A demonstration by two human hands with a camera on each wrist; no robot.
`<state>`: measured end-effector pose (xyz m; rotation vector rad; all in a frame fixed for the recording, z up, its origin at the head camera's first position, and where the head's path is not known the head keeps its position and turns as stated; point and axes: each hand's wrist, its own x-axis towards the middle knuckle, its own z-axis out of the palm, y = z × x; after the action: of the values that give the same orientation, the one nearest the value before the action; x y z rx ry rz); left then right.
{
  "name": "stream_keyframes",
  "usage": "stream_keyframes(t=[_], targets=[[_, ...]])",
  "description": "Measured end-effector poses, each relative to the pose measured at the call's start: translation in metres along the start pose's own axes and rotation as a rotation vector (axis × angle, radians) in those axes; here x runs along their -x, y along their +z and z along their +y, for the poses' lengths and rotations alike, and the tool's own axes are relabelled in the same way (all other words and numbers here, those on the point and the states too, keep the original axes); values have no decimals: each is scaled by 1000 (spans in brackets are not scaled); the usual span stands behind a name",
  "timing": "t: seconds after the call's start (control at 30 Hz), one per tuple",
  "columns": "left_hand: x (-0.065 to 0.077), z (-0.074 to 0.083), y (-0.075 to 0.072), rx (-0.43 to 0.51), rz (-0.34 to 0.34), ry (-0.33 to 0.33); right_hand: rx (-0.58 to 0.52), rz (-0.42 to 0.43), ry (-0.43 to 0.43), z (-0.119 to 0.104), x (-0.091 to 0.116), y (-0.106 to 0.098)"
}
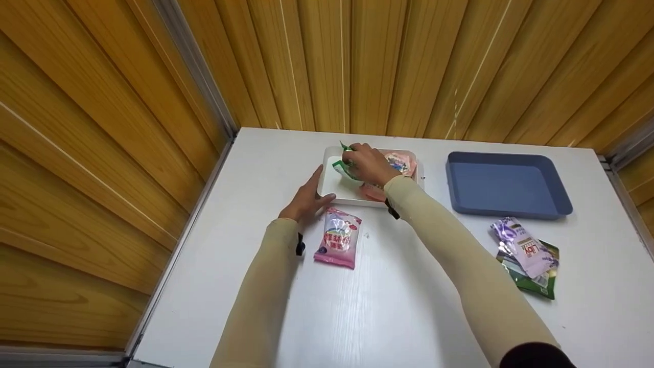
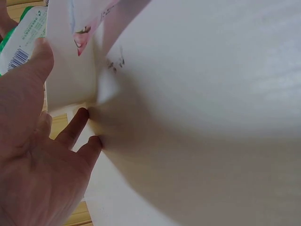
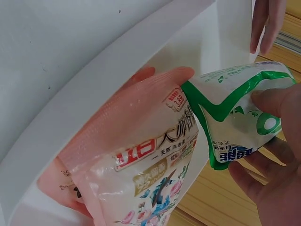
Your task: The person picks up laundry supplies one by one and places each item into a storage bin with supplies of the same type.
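My right hand (image 1: 370,164) grips a white-and-green laundry detergent pouch (image 3: 225,94) over the left part of a white tray (image 1: 332,187). Thumb and fingers pinch the pouch's side in the right wrist view. Beside it in the tray lie pink laundry detergent pouches (image 3: 136,127), partly covered by my right hand and forearm in the head view. At the tray's front left corner is my left hand (image 1: 305,197), its extended fingers along the left side and its thumb at the front rim. A pink packet (image 1: 338,237) lies on the table just in front of the tray.
To the right stands a blue-grey tray (image 1: 506,184) with nothing in it. Before it, a purple Liby pouch (image 1: 526,248) overlaps a green pouch (image 1: 546,283) on the white table (image 1: 409,306). Wood-panelled walls (image 1: 378,66) rise behind and to the left.
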<state>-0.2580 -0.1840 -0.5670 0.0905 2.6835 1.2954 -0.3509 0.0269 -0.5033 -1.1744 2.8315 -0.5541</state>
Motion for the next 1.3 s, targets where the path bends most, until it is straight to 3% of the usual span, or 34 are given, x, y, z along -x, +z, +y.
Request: stream_keyframes(t=[0.23, 0.53, 0.97, 1.3], targets=[[0, 5, 1, 29, 6, -37, 19, -18, -5, 4, -1, 4], [1, 7, 2, 19, 0, -30, 13, -122, 88, 6, 0, 13], [2, 6, 0, -1, -9, -28, -8, -188, 160, 1, 2, 12], [3, 3, 0, 30, -3, -53, 13, -221, 162, 2, 6, 15]])
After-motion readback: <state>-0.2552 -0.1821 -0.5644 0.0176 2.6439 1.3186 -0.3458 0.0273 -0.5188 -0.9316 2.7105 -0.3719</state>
